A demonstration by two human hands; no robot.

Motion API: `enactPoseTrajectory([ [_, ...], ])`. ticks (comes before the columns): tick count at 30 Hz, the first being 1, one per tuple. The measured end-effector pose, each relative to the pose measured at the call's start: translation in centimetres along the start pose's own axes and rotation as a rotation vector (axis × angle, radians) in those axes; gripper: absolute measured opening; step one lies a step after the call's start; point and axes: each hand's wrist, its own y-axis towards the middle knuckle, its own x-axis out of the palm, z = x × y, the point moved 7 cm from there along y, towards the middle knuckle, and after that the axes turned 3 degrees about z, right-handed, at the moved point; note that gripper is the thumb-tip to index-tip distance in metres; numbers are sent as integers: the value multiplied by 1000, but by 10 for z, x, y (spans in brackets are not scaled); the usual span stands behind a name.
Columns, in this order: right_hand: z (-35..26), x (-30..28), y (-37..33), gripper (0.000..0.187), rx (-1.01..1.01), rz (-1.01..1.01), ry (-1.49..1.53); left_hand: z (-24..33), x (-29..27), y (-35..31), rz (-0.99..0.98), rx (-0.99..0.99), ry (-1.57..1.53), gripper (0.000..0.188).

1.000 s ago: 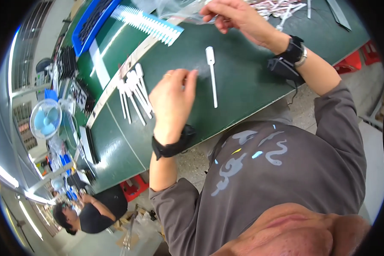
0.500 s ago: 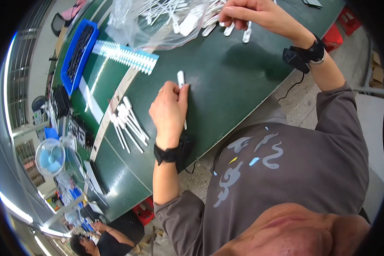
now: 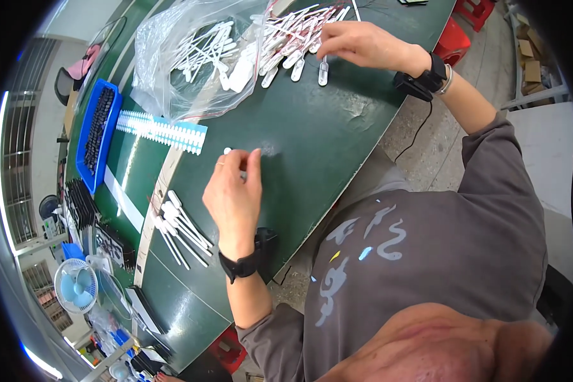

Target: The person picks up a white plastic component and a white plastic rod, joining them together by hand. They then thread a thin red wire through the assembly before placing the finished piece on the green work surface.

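Note:
My left hand (image 3: 232, 197) is over the middle of the green table, fingers curled and thumb parted from them. Beyond the fingers pokes the tip of a white stick (image 3: 228, 151); its remaining length is hidden beneath the hand, which appears to be closed round it. My right hand (image 3: 363, 48) is at the far side, fingers pinched on another white stick, with a long rounded head (image 3: 323, 74). Beside it a loose pile of similar white sticks (image 3: 293, 38) spreads out. Several more white sticks (image 3: 181, 229) lie bunched left of my left hand.
A clear plastic bag (image 3: 153, 51) holding white sticks is on the far side of the green table (image 3: 299, 165). To its left are a pale blue sheet with white pieces (image 3: 165, 132) and a blue tray (image 3: 83, 149) of black parts. A fan (image 3: 76, 286) stands farther left.
The whole view has shifted. My left thumb has parted from the fingers, and the white stick there is now mostly covered. My right fingers have come down onto a stick at the pile's edge.

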Motion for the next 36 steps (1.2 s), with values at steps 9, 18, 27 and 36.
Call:
enactPoseTrajectory([
  [9,-22,10,6,12,-184,-85,-235,-4,9,-8,-47,19,-91,18],
  [18,-83,15,-10,14,-296,-142,2,-5,9,-14,-63,67,-119,18],
  [27,-75,12,-7,14,-218,-87,141,1,9,-14,-67,98,-113,17],
  [36,211,-59,-26,19,208,307,-422,3,7,-16,-67,123,-129,17],
])
